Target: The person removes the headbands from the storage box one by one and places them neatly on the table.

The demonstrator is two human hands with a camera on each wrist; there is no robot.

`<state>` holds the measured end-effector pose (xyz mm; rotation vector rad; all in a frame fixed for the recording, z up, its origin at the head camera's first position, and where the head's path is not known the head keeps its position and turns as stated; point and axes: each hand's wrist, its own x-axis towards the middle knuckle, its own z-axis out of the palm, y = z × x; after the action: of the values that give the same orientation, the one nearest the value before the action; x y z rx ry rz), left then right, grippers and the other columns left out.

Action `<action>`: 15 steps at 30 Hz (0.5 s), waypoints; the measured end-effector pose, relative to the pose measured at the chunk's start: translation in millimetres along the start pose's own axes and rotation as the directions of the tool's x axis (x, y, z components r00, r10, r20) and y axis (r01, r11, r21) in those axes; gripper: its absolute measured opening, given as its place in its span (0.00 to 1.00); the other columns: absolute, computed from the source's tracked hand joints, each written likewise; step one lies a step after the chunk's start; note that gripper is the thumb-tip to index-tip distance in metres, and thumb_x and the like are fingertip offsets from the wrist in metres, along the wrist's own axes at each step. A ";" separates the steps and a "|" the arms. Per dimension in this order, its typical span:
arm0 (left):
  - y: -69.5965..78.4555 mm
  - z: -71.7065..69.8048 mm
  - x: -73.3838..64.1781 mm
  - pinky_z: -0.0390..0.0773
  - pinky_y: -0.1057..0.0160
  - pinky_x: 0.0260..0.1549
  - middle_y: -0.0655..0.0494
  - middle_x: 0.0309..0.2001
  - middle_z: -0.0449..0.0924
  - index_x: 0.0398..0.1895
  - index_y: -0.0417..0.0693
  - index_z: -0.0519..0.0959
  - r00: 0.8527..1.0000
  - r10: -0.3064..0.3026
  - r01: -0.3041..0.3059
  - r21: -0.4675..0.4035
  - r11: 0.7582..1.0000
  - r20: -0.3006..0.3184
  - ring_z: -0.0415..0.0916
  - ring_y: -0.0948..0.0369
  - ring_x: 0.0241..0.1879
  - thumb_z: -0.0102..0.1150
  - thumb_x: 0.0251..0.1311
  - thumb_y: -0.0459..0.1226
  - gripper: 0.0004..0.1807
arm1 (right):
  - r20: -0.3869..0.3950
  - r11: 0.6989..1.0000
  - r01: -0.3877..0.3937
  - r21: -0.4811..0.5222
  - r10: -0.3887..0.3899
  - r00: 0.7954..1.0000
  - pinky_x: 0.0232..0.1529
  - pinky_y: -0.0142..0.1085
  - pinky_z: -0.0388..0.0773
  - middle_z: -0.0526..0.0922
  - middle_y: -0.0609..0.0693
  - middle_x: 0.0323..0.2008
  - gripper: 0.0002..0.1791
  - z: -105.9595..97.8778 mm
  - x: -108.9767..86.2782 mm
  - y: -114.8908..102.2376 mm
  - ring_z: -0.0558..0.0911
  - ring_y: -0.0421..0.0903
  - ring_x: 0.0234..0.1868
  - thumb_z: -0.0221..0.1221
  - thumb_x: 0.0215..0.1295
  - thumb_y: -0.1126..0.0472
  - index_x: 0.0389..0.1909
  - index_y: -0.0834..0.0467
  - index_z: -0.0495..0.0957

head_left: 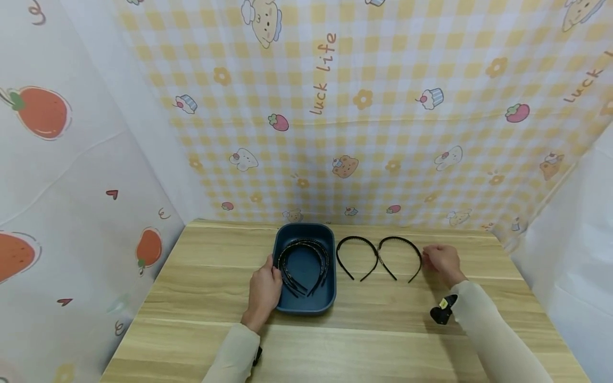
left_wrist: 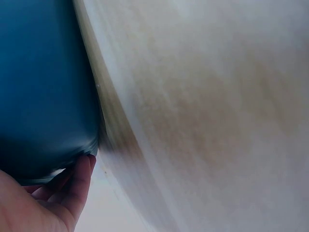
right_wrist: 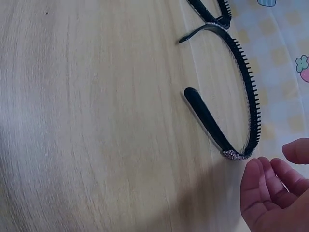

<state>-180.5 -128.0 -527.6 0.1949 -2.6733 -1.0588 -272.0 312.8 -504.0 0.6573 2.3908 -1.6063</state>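
Note:
A dark blue rectangular bin (head_left: 306,308) stands on the table with several black headbands (head_left: 306,243) lying inside it. At its left side my left hand (head_left: 265,290) grips the rim; the left wrist view shows the fingers (left_wrist: 79,183) at the edge of the bin. To the right of the bin lie two black toothed headbands, a nearer one (head_left: 356,238) and one farther right (head_left: 401,239). Beside the outer curve of the farther one is my right hand (head_left: 444,261), holding nothing. In the right wrist view its thumb and fingers stand apart, close to the headband's glittery section (right_wrist: 235,154).
The wooden table (head_left: 383,340) meets a yellow checked cloth wall (head_left: 335,138) at its back edge. A white printed sheet (head_left: 86,202) hangs on the left, another pale sheet (head_left: 574,229) on the right.

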 end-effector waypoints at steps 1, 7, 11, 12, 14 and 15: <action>-0.3 0.3 0.2 0.67 0.61 0.18 0.38 0.31 0.81 0.67 0.31 0.70 1.000 0.004 -0.004 0.003 1.000 -0.003 0.66 0.59 0.16 0.47 0.68 0.32 0.25 | -0.002 1.000 0.005 -0.011 -0.005 1.000 0.37 0.33 0.81 0.84 0.52 0.40 0.25 0.3 -0.3 -0.6 0.80 0.36 0.33 0.48 0.74 0.59 0.63 0.72 0.70; -1.1 0.2 0.6 0.72 0.57 0.21 0.35 0.34 0.82 0.65 0.31 0.71 1.000 0.022 -0.022 0.022 1.000 -0.013 0.70 0.57 0.19 0.48 0.67 0.32 0.24 | -0.011 0.997 0.061 -0.039 -0.062 0.998 0.39 0.35 0.81 0.83 0.58 0.43 0.24 7.5 -6.9 -3.0 0.80 0.38 0.35 0.49 0.73 0.60 0.61 0.73 0.72; 0.1 -0.5 0.7 0.73 0.57 0.22 0.37 0.32 0.82 0.65 0.32 0.71 1.000 0.019 -0.019 0.018 1.000 -0.007 0.70 0.57 0.19 0.48 0.67 0.32 0.24 | -0.048 0.990 0.115 -0.078 -0.119 0.992 0.33 0.33 0.81 0.84 0.57 0.38 0.23 16.1 -11.1 -7.0 0.79 0.38 0.32 0.51 0.71 0.60 0.58 0.74 0.74; 0.4 -0.7 0.6 0.73 0.56 0.22 0.37 0.32 0.82 0.65 0.32 0.71 1.000 0.018 -0.018 0.018 1.000 -0.006 0.71 0.57 0.19 0.48 0.67 0.32 0.24 | -0.056 0.988 0.128 -0.086 -0.133 0.989 0.32 0.33 0.80 0.84 0.57 0.36 0.22 18.5 -11.4 -8.3 0.79 0.38 0.31 0.52 0.71 0.60 0.57 0.74 0.75; 1.0 -1.2 0.3 0.74 0.55 0.24 0.37 0.34 0.82 0.65 0.32 0.72 1.000 0.017 -0.017 0.018 1.000 -0.008 0.71 0.56 0.20 0.48 0.67 0.32 0.24 | -0.052 0.984 0.153 -0.093 -0.159 0.986 0.31 0.33 0.80 0.84 0.58 0.35 0.22 23.7 -12.9 -11.8 0.79 0.39 0.29 0.52 0.71 0.60 0.56 0.74 0.75; 1.2 -1.3 0.2 0.75 0.55 0.24 0.37 0.34 0.82 0.65 0.31 0.72 1.000 0.017 -0.016 0.018 1.000 -0.008 0.72 0.56 0.20 0.48 0.67 0.32 0.24 | -0.045 0.983 0.160 -0.091 -0.165 0.985 0.31 0.33 0.80 0.84 0.58 0.37 0.22 26.5 -13.6 -13.6 0.79 0.39 0.30 0.52 0.71 0.59 0.57 0.73 0.75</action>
<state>-180.3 -128.0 -525.8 0.1798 -2.6737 -1.0268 -268.5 280.8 -497.8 0.5060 2.5962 -1.5517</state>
